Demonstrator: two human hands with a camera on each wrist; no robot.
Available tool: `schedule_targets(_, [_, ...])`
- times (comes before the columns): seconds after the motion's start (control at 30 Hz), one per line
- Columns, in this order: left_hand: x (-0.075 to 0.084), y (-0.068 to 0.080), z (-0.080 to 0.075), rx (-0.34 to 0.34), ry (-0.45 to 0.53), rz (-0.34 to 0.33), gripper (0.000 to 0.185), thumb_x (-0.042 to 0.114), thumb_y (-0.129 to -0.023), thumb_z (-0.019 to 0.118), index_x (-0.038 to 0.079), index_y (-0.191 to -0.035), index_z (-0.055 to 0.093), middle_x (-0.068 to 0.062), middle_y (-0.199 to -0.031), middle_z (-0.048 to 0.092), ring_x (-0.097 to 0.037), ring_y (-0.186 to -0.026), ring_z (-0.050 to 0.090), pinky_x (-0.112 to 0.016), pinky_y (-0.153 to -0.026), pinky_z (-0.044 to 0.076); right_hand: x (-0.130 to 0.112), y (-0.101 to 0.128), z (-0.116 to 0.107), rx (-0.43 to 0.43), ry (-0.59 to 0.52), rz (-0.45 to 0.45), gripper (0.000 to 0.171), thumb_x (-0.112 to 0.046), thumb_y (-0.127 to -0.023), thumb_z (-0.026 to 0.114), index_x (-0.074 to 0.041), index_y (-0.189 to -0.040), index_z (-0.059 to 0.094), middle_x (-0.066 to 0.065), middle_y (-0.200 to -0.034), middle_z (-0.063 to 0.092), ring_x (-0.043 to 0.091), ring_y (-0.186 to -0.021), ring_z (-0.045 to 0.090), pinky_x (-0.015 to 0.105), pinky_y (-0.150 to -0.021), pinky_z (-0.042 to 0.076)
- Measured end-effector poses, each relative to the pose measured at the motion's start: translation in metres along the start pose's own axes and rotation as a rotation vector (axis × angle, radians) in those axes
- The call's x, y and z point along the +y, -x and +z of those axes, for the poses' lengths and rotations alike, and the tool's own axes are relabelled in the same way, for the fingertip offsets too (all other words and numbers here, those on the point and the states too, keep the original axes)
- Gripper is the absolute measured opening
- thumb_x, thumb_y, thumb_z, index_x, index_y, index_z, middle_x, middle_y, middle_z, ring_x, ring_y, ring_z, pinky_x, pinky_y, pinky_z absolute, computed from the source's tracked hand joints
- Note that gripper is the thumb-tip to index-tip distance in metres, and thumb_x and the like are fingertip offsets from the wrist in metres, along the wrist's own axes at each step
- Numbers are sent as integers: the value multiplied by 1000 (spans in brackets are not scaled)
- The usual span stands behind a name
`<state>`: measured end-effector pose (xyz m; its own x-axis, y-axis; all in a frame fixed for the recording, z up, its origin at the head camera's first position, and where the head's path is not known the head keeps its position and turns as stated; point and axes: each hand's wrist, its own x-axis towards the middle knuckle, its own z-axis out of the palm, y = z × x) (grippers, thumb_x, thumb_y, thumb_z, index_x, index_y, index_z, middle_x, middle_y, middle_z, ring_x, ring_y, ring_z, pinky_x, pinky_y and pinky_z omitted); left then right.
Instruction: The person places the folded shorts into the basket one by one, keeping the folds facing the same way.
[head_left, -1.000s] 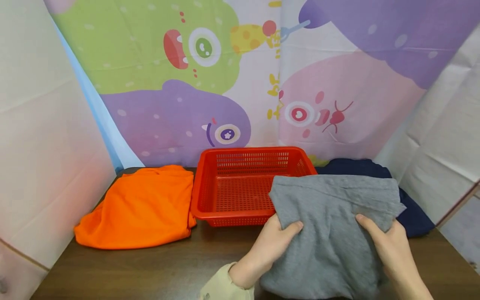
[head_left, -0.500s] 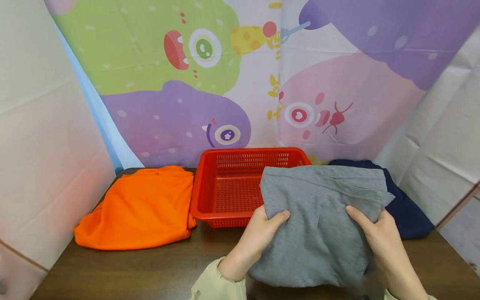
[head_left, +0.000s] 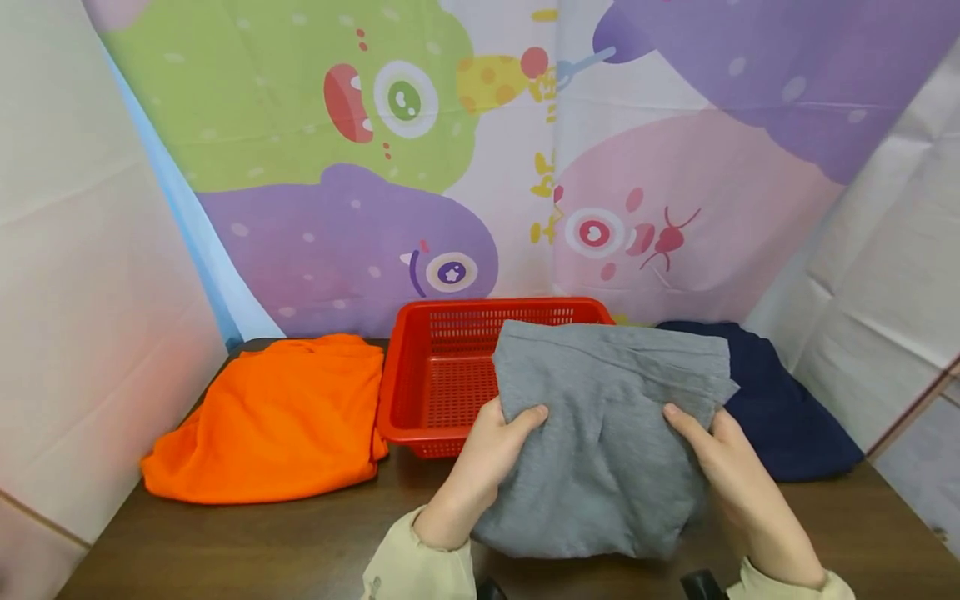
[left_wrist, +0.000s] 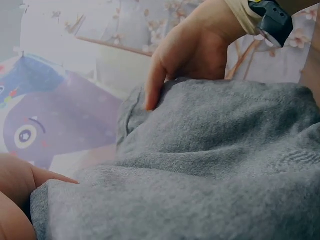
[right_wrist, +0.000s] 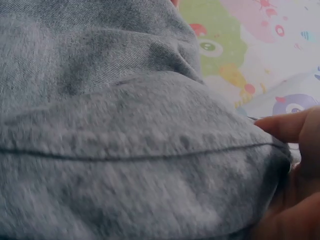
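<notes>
A folded grey garment, perhaps a sweatshirt or T-shirt, hangs between both hands above the table, overlapping the right part of a red plastic basket from this viewpoint. My left hand grips its left side, thumb on the near face and the other fingers behind. The right hand pinches the opposite side in the same way. Close up in the right wrist view, a seam crosses the grey cloth beside the right hand's fingers. Seen from the left wrist, the right hand holds the far edge.
Folded orange cloth lies left of the basket, on the brown table. Folded navy cloth lies to the right, partly behind the grey garment. A cartoon-printed curtain hangs behind, with pale panels on both sides.
Both hands have carried the grey garment leftward and slightly up, away from the navy cloth and further across the basket. More of the navy cloth shows now. The grip looks unchanged.
</notes>
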<state>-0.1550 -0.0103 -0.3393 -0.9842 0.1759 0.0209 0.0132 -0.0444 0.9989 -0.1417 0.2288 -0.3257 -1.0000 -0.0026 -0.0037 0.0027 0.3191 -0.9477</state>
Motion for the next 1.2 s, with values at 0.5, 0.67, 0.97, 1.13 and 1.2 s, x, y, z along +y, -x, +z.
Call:
schedule_targets(0.5, [7, -5, -15, 42, 13, -13, 38, 24, -87, 57, 6, -120, 52, -12, -108, 60, -19, -88, 58, -33, -79, 46, -8, -13, 15, -47, -167, -32, 51, -15, -93, 45, -6, -137, 20, 5, -132, 32, 6, -108, 41, 16, -83, 38])
schedule_targets(0.67, [9, -7, -23, 70, 21, -36, 38, 24, -86, 58, 6, -118, 52, -12, -107, 60, -19, -87, 58, -34, -79, 46, -13, -18, 20, -103, -182, -68, 60, -21, -95, 45, -8, -143, 11, 10, -141, 24, 11, -114, 38, 15, -84, 39])
schedule_targets(0.97, [12, -11, -38, 123, 46, -66, 39, 25, -86, 58, 7, -120, 52, -12, -109, 60, -21, -89, 57, -37, -81, 45, -12, -26, 31, -81, -261, -102, 51, -22, -93, 51, 0, -131, 27, 0, -113, 49, 5, -93, 56, 22, -77, 47])
schedule_targets(1.13, [11, -11, -42, 128, 34, -79, 40, 25, -86, 59, 6, -120, 52, -12, -110, 59, -22, -90, 57, -37, -81, 44, -7, -28, 33, -81, -284, -90, 47, -21, -92, 53, 2, -127, 32, -8, -101, 56, 6, -88, 58, 23, -75, 49])
schedule_targets(1.2, [11, -11, -42, 130, 33, -86, 39, 25, -86, 59, 6, -119, 52, -12, -109, 59, -22, -89, 57, -37, -81, 44, -6, -28, 33, -78, -293, -89, 47, -21, -92, 54, 2, -126, 33, -9, -99, 57, 6, -87, 59, 24, -74, 50])
